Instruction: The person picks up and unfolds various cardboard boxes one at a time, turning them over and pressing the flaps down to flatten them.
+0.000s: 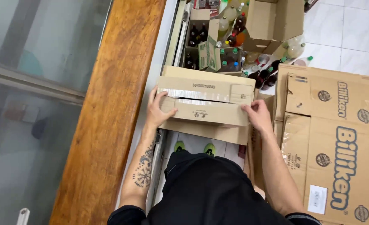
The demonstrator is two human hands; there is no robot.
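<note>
Both hands on a flattened cardboard box [207, 104] held at waist height over the floor. Left hand [158, 111] grips its left edge, fingers curled over; right hand [257, 116] clamps the right edge. Flaps folded in, tape strip showing. Flat cartons [334, 137] stacked right; open boxes of bottles [217, 46] ahead, unsorted.

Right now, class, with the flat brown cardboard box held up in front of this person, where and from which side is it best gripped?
Probably at its two short ends, one from each side. The flat brown cardboard box is wide and shallow, lying level, so the left hand and right hand come in from opposite ends, thumbs on top of the loose taped flap, fingers under the edge.
</note>
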